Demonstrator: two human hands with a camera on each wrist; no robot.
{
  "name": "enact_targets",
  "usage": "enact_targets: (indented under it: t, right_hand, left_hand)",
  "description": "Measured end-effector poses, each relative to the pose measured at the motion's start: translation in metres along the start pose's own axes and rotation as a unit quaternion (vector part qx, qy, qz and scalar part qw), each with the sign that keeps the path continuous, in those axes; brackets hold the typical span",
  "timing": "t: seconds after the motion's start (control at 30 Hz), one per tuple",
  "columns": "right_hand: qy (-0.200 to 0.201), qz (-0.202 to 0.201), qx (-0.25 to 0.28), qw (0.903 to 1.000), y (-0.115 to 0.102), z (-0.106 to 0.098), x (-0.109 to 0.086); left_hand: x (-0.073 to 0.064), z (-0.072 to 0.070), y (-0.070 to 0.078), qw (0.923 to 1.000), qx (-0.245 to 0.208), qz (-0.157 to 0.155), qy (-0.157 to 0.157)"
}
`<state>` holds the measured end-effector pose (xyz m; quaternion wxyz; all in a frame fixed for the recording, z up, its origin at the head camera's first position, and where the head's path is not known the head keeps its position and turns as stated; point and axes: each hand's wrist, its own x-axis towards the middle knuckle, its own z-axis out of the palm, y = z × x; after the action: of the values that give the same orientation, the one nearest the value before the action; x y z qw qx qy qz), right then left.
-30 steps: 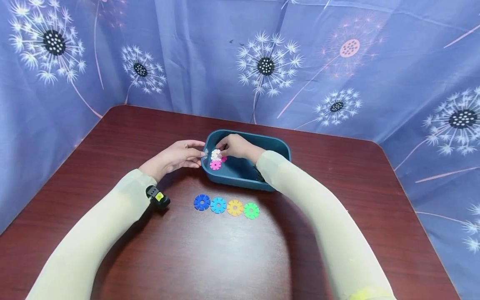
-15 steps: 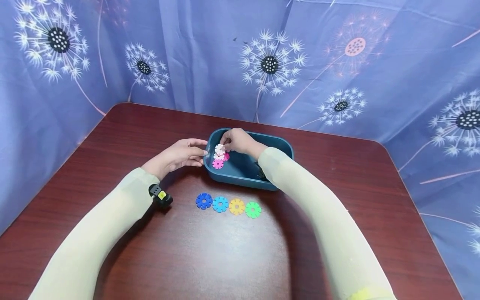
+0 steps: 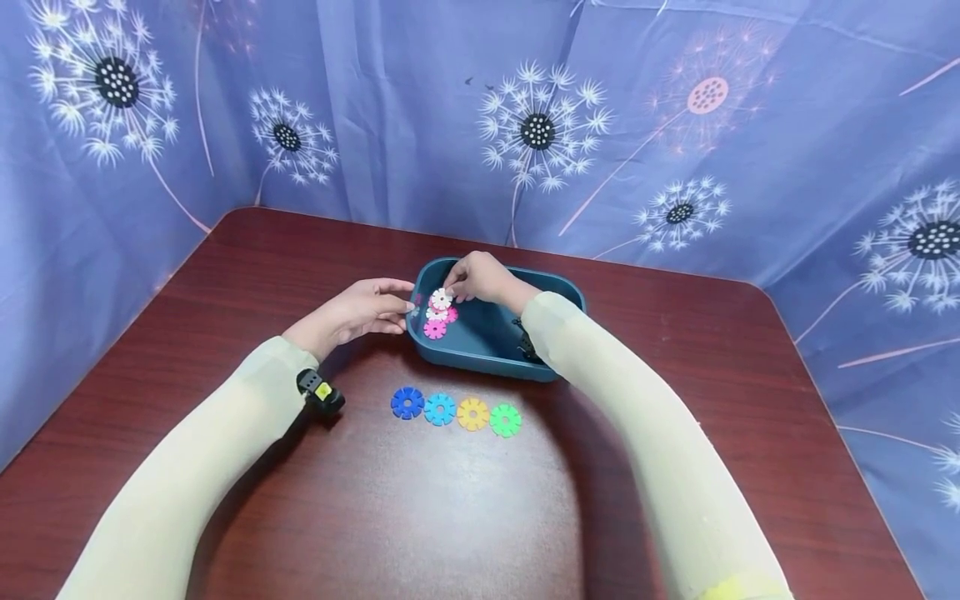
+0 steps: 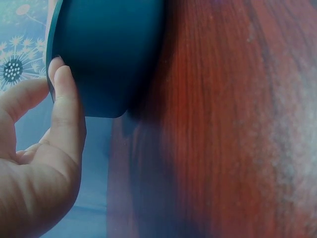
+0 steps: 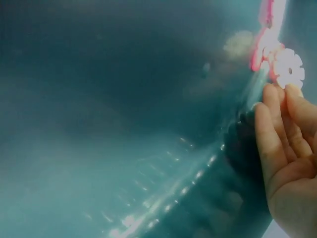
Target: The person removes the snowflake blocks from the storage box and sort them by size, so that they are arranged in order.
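Observation:
A dark teal plastic bin [image 3: 480, 361] stands towards the back of the table. My left hand [image 3: 366, 312] holds its left end, thumb and fingertips at the rim; the left wrist view shows this hand [image 4: 47, 144] against the bin's outer wall [image 4: 109, 54]. Inside the bin, my right hand [image 3: 480, 277] pinches a white notched disc [image 3: 441, 298] by its edge, also visible as a white disc [image 5: 290, 72] in the right wrist view. Just below it lie another white disc [image 3: 437, 315] and a pink disc [image 3: 435, 330], with more pink partly hidden behind.
In front of the bin, a row of notched discs lies on the table: dark blue [image 3: 407, 403], light blue [image 3: 440, 409], yellow [image 3: 472, 413] and green [image 3: 506, 421]. A dandelion-patterned curtain [image 3: 420, 125] hangs around the brown table [image 3: 315, 500].
The right hand has moved slightly back and right, drawing the white disc away from the others, so a second white disc now shows beneath. The left hand stays at the bin's rim.

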<state>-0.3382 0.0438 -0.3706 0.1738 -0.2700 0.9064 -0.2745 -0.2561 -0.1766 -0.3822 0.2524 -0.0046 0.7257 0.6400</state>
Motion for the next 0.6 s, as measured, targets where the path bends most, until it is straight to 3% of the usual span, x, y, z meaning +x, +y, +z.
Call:
enact_targets:
  t: [0.17, 0.33, 0.47, 0.6]
  right_hand:
    - [-0.005, 0.003, 0.015, 0.9999, -0.001, -0.004, -0.002]
    - [-0.005, -0.008, 0.032, 0.9994, -0.007, -0.026, -0.014]
    - [0.009, -0.007, 0.047, 0.9988, -0.018, -0.052, -0.039]
    - [0.023, 0.003, 0.066, 0.9975, -0.025, -0.072, -0.077]
  left_hand:
    - [0.000, 0.000, -0.001, 1.0000, -0.003, 0.001, -0.001]
    - [-0.001, 0.001, 0.000, 0.9998, -0.017, 0.003, -0.008]
    - [-0.001, 0.002, 0.000, 0.9997, -0.023, 0.007, -0.009]
    - [-0.001, 0.000, -0.001, 0.9998, -0.020, 0.006, -0.006]
